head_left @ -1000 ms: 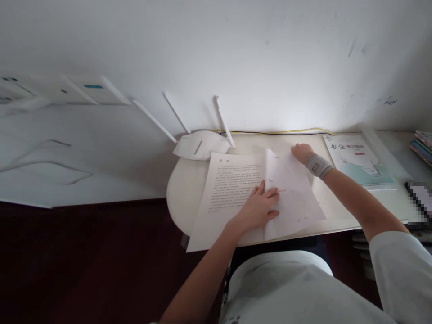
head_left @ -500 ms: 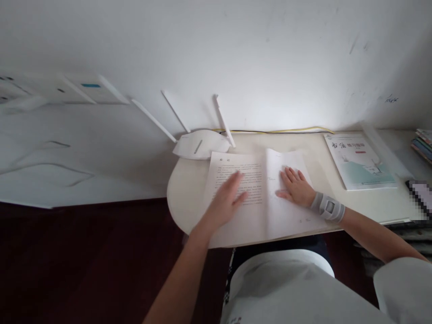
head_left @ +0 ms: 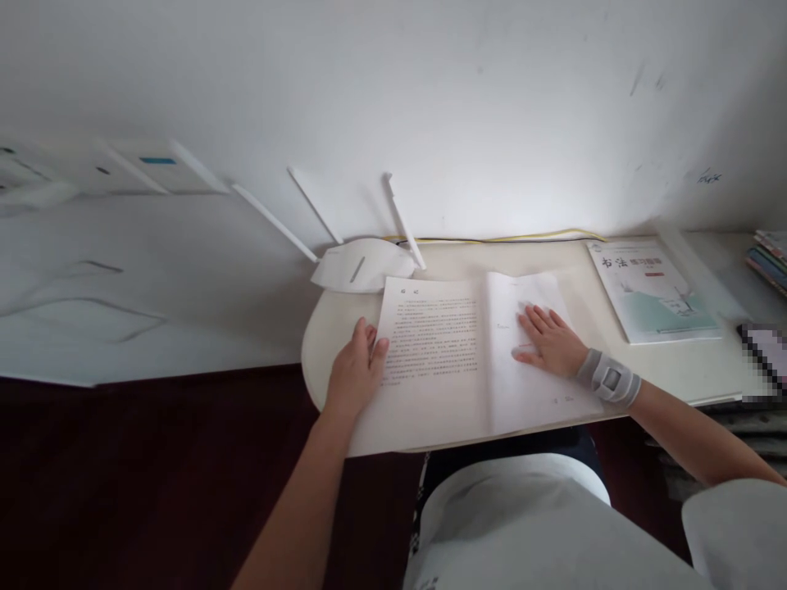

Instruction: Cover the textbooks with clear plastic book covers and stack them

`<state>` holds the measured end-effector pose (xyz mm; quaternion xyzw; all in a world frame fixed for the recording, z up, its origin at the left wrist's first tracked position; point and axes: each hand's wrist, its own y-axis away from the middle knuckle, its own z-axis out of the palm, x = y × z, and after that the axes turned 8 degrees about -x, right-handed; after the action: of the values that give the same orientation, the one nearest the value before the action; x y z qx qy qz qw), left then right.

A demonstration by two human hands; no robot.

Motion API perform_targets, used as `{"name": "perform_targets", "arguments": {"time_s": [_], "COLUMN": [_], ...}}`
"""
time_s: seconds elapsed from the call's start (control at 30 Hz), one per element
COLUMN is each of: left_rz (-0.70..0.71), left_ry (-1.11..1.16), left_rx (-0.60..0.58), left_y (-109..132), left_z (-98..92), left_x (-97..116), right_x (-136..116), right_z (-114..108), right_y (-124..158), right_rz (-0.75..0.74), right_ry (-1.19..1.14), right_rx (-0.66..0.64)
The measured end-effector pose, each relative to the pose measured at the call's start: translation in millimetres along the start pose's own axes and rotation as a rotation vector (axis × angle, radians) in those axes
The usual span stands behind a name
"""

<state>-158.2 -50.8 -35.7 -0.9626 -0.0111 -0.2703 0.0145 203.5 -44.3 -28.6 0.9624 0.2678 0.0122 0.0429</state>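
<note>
An open book lies on the white desk, a printed page on its left and a nearly blank page on its right. At the left page's outer edge is my left hand, its thumb over the paper and its fingers curled at the border. How much paper they pinch is partly hidden. My right hand rests flat on the right page with fingers spread. A grey band with a square face circles my right wrist.
A white router with several antennas stands behind the book. Yellow and black cables run along the wall. To the right are a booklet, a phone-like blurred object and stacked books. The desk has a rounded left end.
My left hand has moved left, from above the printed page to its outer edge, and its fingers have curled. My right hand stays flat on the right page, shifted slightly right.
</note>
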Motion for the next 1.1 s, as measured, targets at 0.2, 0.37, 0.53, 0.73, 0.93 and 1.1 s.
{"name": "perform_targets", "arguments": {"time_s": [0.2, 0.37, 0.53, 0.73, 0.93, 1.1], "left_rz": [0.086, 0.087, 0.081, 0.052, 0.054, 0.062], "left_ry": [-0.112, -0.134, -0.190, -0.304, -0.326, -0.248], "left_rx": [0.025, 0.000, -0.024, -0.061, -0.084, -0.063], "left_y": [-0.3, 0.9, 1.3, 3.0, 2.6, 1.8], "left_z": [1.0, -1.3, -1.1, 0.0, -2.6, -3.5], "left_x": [-3.8, -0.2, 2.8, 5.0, 5.2, 1.7], "right_x": [20.4, 24.5, 23.3, 27.4, 35.0, 4.3], "right_z": [-6.0, -21.7, -32.2, -25.7, -31.8, -45.1], "right_y": [5.8, -16.8, -65.7, -111.5, -114.6, -75.3], "right_rz": [-0.074, 0.093, 0.368, 0.587, 0.634, 0.260], "right_ry": [0.127, 0.191, 0.280, 0.263, 0.203, 0.220], "right_rx": [-0.048, -0.013, 0.014, -0.140, -0.201, -0.064]}}
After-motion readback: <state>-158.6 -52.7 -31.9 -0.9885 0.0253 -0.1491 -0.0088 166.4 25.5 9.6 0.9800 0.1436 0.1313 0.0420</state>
